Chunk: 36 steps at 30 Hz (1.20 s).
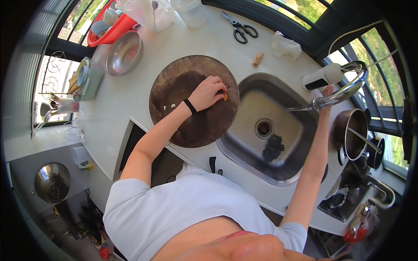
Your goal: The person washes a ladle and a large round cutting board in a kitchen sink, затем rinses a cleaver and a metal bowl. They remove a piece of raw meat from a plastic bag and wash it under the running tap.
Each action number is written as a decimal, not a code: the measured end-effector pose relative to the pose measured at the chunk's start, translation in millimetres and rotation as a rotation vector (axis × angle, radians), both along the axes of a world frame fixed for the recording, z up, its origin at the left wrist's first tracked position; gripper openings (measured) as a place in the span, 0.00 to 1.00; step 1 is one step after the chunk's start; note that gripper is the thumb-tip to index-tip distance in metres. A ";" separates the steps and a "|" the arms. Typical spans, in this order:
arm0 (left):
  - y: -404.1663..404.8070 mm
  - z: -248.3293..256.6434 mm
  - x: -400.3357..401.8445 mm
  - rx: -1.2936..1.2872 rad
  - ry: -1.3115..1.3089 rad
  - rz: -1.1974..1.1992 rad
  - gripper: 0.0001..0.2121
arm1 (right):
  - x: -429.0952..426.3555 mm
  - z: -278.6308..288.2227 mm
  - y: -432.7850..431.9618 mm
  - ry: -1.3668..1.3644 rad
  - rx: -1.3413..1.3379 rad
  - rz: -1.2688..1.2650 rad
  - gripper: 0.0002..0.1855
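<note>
My left hand, with a black band at the wrist, is over the round wooden chopping board. Its thumb and fingers pinch a small orange piece near the board's right edge. White bits lie on the board's left part. My right hand reaches past the sink to the chrome faucet, which partly hides it, beside a white cylindrical container. Whether it grips either cannot be told. The steel sink holds a dark, mesh-like clump near the drain.
Black-handled kitchen scissors, a ginger piece and crumpled white plastic lie behind the sink. A steel bowl and red basket stand back left. A pot stands right of the sink.
</note>
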<state>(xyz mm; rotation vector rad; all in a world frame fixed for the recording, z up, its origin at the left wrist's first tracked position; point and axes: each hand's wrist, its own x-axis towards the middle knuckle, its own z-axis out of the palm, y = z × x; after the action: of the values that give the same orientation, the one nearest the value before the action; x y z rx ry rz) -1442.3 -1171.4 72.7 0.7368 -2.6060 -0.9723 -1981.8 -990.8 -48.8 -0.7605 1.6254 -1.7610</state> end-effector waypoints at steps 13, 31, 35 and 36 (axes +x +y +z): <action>144.6 -5.2 -66.6 0.137 0.313 0.014 0.16 | 264.8 116.6 275.8 1.192 1.299 -0.753 0.32; 166.6 6.9 200.1 0.259 0.418 0.921 0.08 | 329.5 116.2 297.6 0.609 0.789 -0.257 0.25; 169.9 9.0 199.2 0.302 0.462 0.909 0.08 | 319.0 94.6 181.9 0.699 0.748 0.008 0.25; 171.4 13.1 199.8 0.295 0.468 0.913 0.08 | 321.1 96.5 157.5 0.711 0.747 0.022 0.24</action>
<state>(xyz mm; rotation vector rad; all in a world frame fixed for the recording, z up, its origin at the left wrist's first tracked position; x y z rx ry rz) -1242.5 -999.9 85.8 1.3837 -1.4665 -1.0362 -1660.8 -833.3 47.6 -1.0599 2.4862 -0.7356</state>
